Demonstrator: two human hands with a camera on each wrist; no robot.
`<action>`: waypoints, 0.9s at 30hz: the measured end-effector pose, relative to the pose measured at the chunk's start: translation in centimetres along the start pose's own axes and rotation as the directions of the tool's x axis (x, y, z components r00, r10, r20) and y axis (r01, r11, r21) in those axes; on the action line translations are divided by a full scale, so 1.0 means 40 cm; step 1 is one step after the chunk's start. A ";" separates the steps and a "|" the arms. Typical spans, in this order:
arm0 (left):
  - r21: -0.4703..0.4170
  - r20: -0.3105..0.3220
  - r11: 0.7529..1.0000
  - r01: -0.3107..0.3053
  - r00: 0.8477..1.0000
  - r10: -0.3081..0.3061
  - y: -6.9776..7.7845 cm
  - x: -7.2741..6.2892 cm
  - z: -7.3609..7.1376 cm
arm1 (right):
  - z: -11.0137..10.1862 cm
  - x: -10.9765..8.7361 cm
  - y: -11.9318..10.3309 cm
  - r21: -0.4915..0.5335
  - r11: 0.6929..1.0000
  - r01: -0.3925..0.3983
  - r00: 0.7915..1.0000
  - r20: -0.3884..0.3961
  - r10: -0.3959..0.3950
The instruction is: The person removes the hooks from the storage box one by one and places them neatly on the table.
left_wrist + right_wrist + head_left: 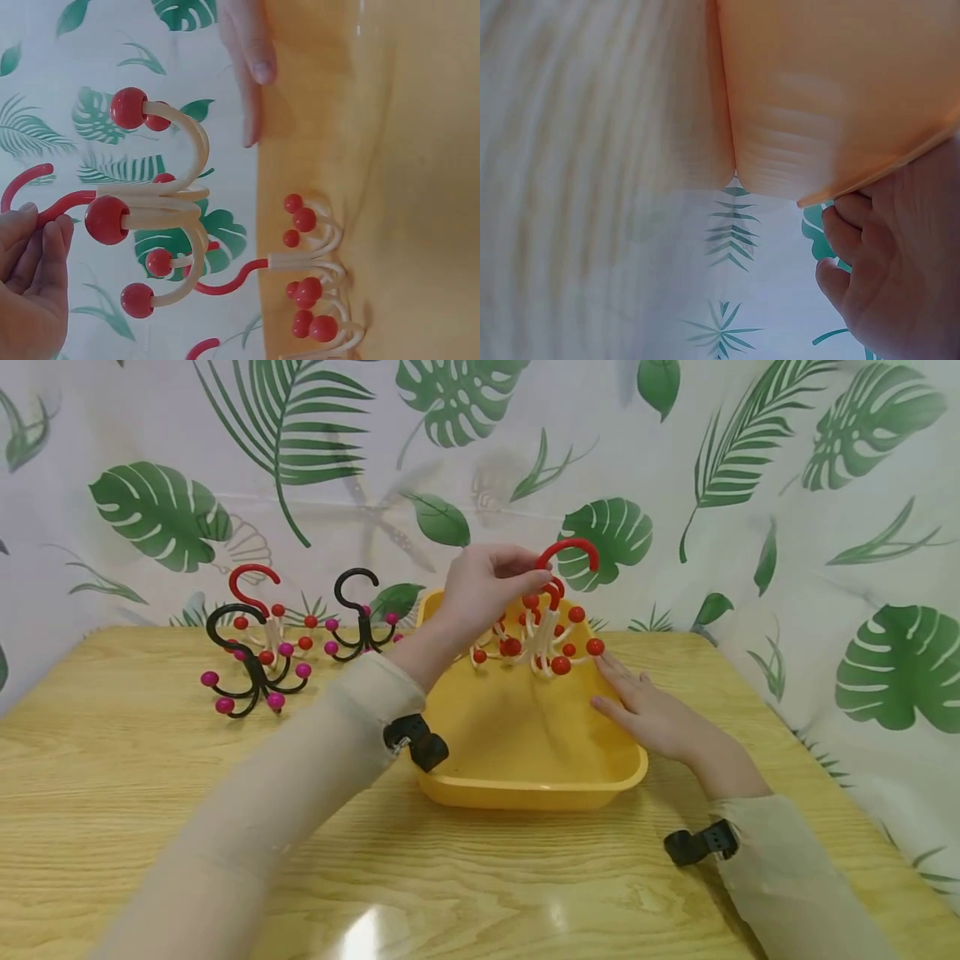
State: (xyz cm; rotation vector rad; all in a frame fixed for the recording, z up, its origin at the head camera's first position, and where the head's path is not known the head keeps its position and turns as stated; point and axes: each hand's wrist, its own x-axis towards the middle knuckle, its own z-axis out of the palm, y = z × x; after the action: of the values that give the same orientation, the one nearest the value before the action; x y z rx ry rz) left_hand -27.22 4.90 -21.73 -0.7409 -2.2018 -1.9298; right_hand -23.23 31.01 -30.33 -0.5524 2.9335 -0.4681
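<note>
My left hand pinches the red hook of a several-armed hanger with cream arms and red ball tips. It is held upright over the back of a yellow plastic basin. More hangers of this kind stand inside the basin, partly hidden behind the held one. At the basin's right side, my right hand grips the rim, thumb inside and fingers along the outside. The right wrist view shows those fingers loosely bent beneath the rim.
Left of the basin stand a black hanger with magenta balls, a red-hooked one right behind it, and another black one. The wood-grain table ends at a leaf-patterned wall covering. Each wrist wears a black camera.
</note>
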 end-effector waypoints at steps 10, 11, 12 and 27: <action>-0.046 -0.072 0.999 -0.028 0.997 0.024 0.042 -0.066 -0.106 | 0.004 -0.007 0.005 -0.012 0.999 0.044 0.998 -0.033 -0.044; -0.042 -0.083 0.999 -0.029 0.996 0.025 0.045 -0.074 -0.120 | 0.003 -0.007 0.006 -0.010 0.999 0.048 0.998 -0.030 -0.049; -0.025 -0.097 0.999 -0.025 0.995 0.022 0.047 -0.083 -0.134 | 0.002 -0.007 0.006 -0.009 0.999 0.049 0.998 -0.030 -0.049; 0.118 -0.280 0.986 0.115 0.957 -0.078 -0.009 -0.180 -0.313 | 0.002 -0.009 0.004 0.010 0.998 0.057 0.998 -0.032 -0.057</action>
State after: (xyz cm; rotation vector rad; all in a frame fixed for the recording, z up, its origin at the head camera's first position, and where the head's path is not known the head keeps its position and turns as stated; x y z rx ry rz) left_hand -23.91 -9.14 -22.68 -0.3266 -2.2006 -1.7796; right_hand -22.94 31.27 -30.44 -0.6347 2.9500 -0.5028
